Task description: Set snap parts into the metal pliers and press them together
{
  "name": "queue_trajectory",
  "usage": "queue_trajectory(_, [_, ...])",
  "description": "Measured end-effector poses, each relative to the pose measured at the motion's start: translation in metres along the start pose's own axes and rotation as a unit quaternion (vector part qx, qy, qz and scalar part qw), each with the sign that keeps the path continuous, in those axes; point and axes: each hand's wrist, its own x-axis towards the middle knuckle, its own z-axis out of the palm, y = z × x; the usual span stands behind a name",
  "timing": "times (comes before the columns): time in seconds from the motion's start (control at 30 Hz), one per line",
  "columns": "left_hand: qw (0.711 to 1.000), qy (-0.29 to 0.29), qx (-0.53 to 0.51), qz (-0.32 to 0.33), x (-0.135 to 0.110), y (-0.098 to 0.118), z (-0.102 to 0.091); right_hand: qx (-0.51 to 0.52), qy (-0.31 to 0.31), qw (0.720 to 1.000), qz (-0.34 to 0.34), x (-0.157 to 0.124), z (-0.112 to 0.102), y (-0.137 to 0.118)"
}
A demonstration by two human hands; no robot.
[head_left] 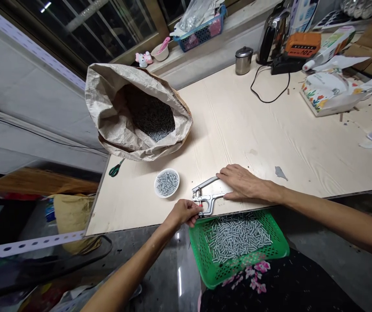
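Note:
Silver hand pliers, of the snap-fastener kind (209, 198), lie at the table's front edge with their handles spread apart. My right hand (246, 184) is around the handle ends, fingers on the upper one and thumb by the lower. At the jaws, my left hand (186, 212) is closed in a pinch; whatever is between its fingertips is too small to make out. A red part shows close to those fingertips. Just beyond my left hand stands a white bowl (155, 185) of small metal pieces. Below the table edge, a green basket (202, 264) holds many screw-like metal pieces (238, 238).
A large open sack (108, 125) of dark metal pieces stands at the back left, with green-handled scissors (114, 170) near it. Farther back are a lidded metal tin (243, 60), a kettle (272, 34), a black cable (270, 101) and a tissue pack (327, 93).

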Motion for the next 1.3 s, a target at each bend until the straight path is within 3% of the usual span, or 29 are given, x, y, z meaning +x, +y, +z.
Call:
queue_trajectory(0.07, [0.98, 0.125, 0.121, 0.092, -0.007, 0.006, 0.009, -0.011, 0.004, 1.0, 0.006, -0.003, 0.001, -0.005])
queue_trajectory(0.13, [0.926, 0.226, 0.212, 0.216, -0.008, 0.015, 0.019, -0.013, 0.009, 1.0, 0.011, -0.005, 0.003, -0.009])
queue_trajectory(0.23, [0.859, 0.23, 0.274, 0.368, 0.006, 0.03, 0.029, -0.015, 0.01, 1.0, 0.021, -0.007, 0.005, -0.011])
queue_trajectory(0.3, [0.84, 0.197, 0.292, 0.412, 0.021, 0.038, 0.029, -0.012, 0.016, 0.999, 0.028, -0.007, 0.006, -0.012])
queue_trajectory(0.43, [0.842, 0.15, 0.304, 0.419, 0.041, 0.043, 0.022, 0.016, 0.037, 0.999, 0.025, -0.012, 0.006, -0.01])
queue_trajectory(0.6, [0.85, 0.149, 0.294, 0.411, 0.038, 0.042, 0.019, 0.006, 0.041, 0.998, 0.05, -0.016, 0.005, -0.01])
queue_trajectory(0.9, [0.862, 0.194, 0.208, 0.42, 0.043, 0.035, 0.028, -0.015, 0.049, 0.998, 0.038, -0.01, 0.013, -0.008])
queue_trajectory(1.13, [0.856, 0.234, 0.235, 0.397, 0.045, 0.039, 0.037, -0.036, 0.062, 0.997, 0.003, 0.002, 0.033, 0.0])
queue_trajectory(1.3, [0.86, 0.247, 0.214, 0.391, 0.041, 0.039, 0.033, -0.017, 0.073, 0.997, 0.005, -0.006, 0.022, 0.004])
